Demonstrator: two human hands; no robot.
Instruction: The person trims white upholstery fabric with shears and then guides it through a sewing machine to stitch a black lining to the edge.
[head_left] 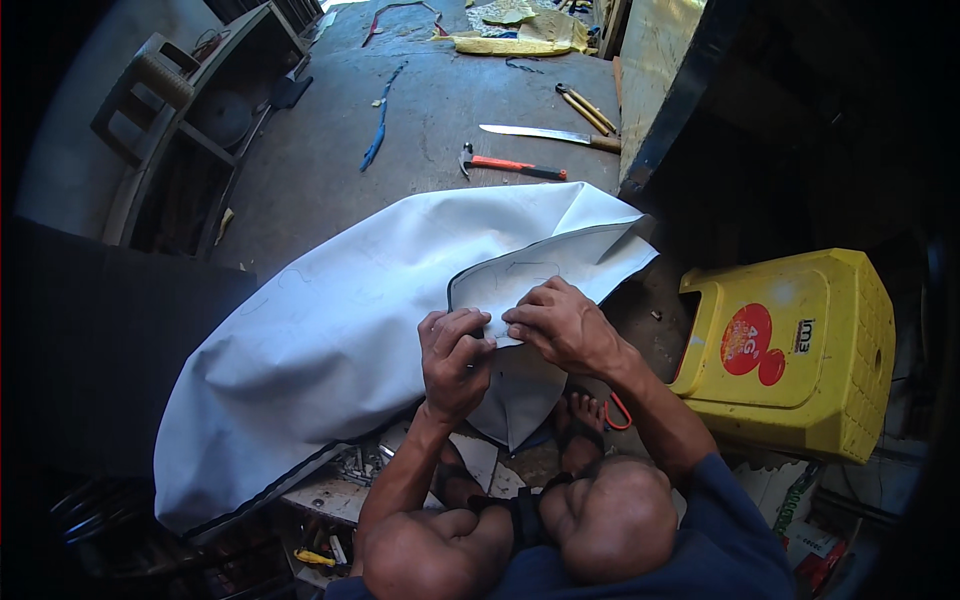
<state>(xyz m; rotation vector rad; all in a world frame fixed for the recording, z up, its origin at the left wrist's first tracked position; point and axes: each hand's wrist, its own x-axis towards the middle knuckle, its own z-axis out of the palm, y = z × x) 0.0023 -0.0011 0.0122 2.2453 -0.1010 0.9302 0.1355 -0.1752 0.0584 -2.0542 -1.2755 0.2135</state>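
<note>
A large white sheet of vinyl-like material [330, 280] with dark-lined edges lies spread and rumpled in front of me, partly folded over at the right. My left hand [455, 355] has its fingers curled around the dark-edged seam near the middle. Just to its right, my right hand [560, 325] grips the same sheet, thumb and fingertips bent onto the edge. The fingertips of both hands are a short gap apart, and what lies under them is partly hidden.
A yellow plastic stool [800, 360] stands at my right. On the floor ahead lie a hammer [515, 165], a long knife [540, 133], pincers [585, 107] and a blue strip [375, 140]. A bench [190, 120] is at left, a panel [665, 80] at right. Small tools [360, 465] sit below.
</note>
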